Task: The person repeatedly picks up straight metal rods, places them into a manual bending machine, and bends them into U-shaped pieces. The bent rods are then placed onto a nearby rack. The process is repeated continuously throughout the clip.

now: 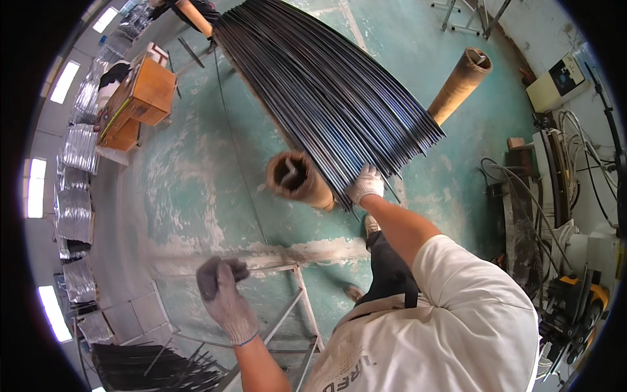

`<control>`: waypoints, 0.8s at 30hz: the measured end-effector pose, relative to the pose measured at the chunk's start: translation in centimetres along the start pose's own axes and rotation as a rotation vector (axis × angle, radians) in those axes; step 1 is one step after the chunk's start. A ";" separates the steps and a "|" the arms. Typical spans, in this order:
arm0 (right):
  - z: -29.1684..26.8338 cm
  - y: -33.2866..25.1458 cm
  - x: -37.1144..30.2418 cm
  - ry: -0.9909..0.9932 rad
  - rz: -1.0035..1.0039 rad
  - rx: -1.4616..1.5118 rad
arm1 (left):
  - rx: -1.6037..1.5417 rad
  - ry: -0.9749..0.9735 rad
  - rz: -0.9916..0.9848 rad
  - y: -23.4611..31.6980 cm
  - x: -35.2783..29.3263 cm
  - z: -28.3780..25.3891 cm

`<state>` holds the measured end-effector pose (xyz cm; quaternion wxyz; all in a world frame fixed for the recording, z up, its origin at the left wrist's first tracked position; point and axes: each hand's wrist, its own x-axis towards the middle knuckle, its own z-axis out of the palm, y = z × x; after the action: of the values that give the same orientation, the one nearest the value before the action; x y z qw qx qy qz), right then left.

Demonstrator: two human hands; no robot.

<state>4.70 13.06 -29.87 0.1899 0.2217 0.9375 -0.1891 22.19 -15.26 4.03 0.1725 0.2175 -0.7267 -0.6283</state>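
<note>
A wide layer of long, thin black rods (313, 78) stretches from the far side toward me, its near ends uneven. My right hand (366, 185), in a pale work glove, is at these near ends, its fingers bent over a few rods at the left part of the layer. Which rods it grips is partly hidden by the hand. My left hand (227, 297) is held up at the lower left, away from the rods. It wears a pale glove with a dark grey palm, its fingers are loosely bent with the thumb apart, and nothing shows in it.
Brown cardboard tubes stand beside the rods, one at near left (307, 183) and another at right (460, 85). A metal frame (304, 300) is near my left hand. Farther left is a wooden desk (147, 91); cables and machinery (548, 196) line the right wall.
</note>
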 end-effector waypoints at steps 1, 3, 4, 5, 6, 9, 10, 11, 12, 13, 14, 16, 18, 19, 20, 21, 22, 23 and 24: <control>0.3 -1.1 1.5 0.036 0.011 -0.047 | 0.055 -0.006 0.036 0.7 2.7 3.3; 0.2 -3.8 3.4 0.096 0.036 -0.146 | 0.107 -0.003 0.053 1.2 6.7 10.5; -2.0 -6.1 3.0 -0.013 0.047 -0.168 | 0.136 0.024 0.051 0.9 7.9 13.1; -2.0 -7.0 3.9 -0.037 0.077 -0.165 | 0.193 -0.037 0.134 -0.3 9.3 16.0; -1.8 -7.3 4.8 -0.060 0.103 -0.169 | 0.243 -0.095 0.214 -1.6 10.2 18.5; -1.2 -7.0 6.3 -0.118 0.050 -0.038 | 0.118 -0.068 0.024 -1.6 10.6 21.5; -1.5 -6.7 6.3 -0.135 0.025 -0.044 | 0.061 -0.021 -0.033 -1.6 10.6 21.9; -1.8 -6.4 6.7 -0.144 -0.009 -0.043 | 0.159 -0.042 -0.025 -1.9 10.9 21.6; -1.4 -6.1 7.2 -0.174 -0.016 -0.006 | 0.197 -0.057 -0.008 -2.0 11.2 21.5; -1.0 -5.6 7.8 -0.203 -0.022 0.032 | 0.234 -0.072 0.010 -2.1 11.5 21.5; -0.7 -5.1 8.1 -0.231 -0.027 0.070 | 0.271 -0.088 0.028 -1.9 11.7 21.6; -0.8 -4.2 8.2 -0.254 -0.064 0.085 | 0.241 -0.062 0.050 -2.0 11.6 21.7; -1.6 -3.6 9.4 -0.354 -0.081 0.148 | 0.223 -0.040 0.045 -2.4 11.8 20.8; -1.7 -2.8 10.1 -0.353 -0.091 0.160 | 0.244 -0.017 0.021 -2.2 12.2 21.0; -1.7 -2.2 10.9 -0.351 -0.101 0.172 | 0.266 0.007 -0.002 -2.0 12.7 21.2; -3.7 -2.5 11.2 -0.416 -0.103 0.106 | 0.285 0.043 -0.031 -2.0 12.8 20.9; -4.3 -2.4 11.9 -0.427 -0.114 0.069 | 0.275 0.031 -0.010 -1.9 13.0 20.8; -4.8 -2.1 12.7 -0.452 -0.120 0.041 | 0.263 0.019 0.012 -1.9 13.1 20.6; -5.1 -1.7 13.4 -0.475 -0.124 0.013 | 0.251 0.006 0.035 -2.0 13.0 20.5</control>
<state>-8.62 18.52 -30.98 0.3915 0.1141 0.8772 -0.2533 0.63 -5.24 -1.30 0.1569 0.2265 -0.8027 -0.5289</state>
